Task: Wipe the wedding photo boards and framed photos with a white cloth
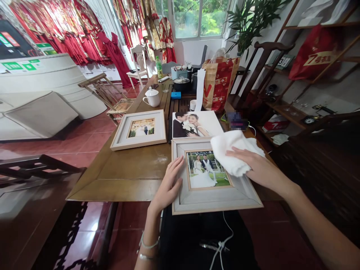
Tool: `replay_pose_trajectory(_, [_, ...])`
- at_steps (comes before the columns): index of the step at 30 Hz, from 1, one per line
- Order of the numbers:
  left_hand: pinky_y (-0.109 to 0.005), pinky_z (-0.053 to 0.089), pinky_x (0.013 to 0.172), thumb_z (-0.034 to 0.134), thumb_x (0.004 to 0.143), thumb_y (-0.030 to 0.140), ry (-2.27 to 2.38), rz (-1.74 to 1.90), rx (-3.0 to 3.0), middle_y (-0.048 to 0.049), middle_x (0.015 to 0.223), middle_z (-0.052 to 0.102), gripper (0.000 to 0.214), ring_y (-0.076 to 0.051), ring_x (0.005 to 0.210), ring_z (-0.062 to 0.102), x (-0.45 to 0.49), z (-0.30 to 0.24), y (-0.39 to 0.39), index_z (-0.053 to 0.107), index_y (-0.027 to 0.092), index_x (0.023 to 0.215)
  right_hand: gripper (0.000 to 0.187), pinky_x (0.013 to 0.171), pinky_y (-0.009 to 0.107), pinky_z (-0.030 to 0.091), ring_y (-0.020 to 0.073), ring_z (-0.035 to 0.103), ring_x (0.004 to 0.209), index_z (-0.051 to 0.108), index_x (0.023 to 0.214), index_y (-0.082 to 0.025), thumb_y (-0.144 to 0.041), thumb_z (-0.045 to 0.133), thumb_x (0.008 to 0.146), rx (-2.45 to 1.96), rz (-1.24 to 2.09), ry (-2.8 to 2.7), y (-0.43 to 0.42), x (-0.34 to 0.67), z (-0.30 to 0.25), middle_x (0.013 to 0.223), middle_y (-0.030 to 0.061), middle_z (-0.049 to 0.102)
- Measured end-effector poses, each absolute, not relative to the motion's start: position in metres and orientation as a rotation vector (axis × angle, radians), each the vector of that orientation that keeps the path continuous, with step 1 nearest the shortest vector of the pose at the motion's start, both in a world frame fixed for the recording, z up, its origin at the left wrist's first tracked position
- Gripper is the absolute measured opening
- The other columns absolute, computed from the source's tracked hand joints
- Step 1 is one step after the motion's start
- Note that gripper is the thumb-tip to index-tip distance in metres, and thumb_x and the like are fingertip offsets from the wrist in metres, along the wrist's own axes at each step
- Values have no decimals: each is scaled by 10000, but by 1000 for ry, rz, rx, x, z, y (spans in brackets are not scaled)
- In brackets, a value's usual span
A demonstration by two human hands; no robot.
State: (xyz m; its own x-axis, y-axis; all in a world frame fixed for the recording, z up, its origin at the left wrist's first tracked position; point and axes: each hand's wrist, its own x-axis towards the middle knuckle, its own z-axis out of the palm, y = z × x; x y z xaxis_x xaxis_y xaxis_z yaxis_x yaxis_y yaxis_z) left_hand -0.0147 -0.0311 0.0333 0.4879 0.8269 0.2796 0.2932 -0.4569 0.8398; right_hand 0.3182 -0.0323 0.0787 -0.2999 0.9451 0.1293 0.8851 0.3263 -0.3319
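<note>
A pale wooden photo frame [197,200] with a wedding picture lies at the near edge of the wooden table [126,172], overhanging it toward me. My left hand [168,185] lies flat on the frame's left border, fingers stretched out. My right hand [258,167] presses a white cloth [233,150] onto the frame's upper right corner, fingers spread over the cloth. A second framed photo [140,129] lies to the left on the table. An unframed wedding print [197,123] lies just behind the near frame.
Farther along the table stand a white lidded cup [152,97], a blue box [176,95], a black pot [182,83] and a red-and-tan paper bag [218,84]. Wooden chairs stand on the left, shelves on the right. Red garments hang at the back.
</note>
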Motion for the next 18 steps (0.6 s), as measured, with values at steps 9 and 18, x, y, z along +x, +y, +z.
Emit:
replay_pose_trajectory(9, [-500, 134, 1209, 377, 980, 226, 950, 890, 1979, -34, 1577, 263, 484, -246, 1465, 163, -14, 35, -33, 349, 300, 1457, 613, 1121, 591, 249, 266, 356, 1382, 623, 1234, -167, -2, 447, 670, -1422, 211, -2412, 8, 289, 66, 1366, 99, 570])
replay_pose_trajectory(18, [-498, 145, 1206, 365, 975, 197, 938, 916, 2013, -37, 1560, 295, 494, -243, 1451, 196, -13, 33, -30, 349, 305, 1456, 604, 1093, 391, 410, 231, 436, 1322, 500, 1347, -476, -182, 495, 819, -1316, 828, -2434, -135, 319, 81, 1404, -68, 520])
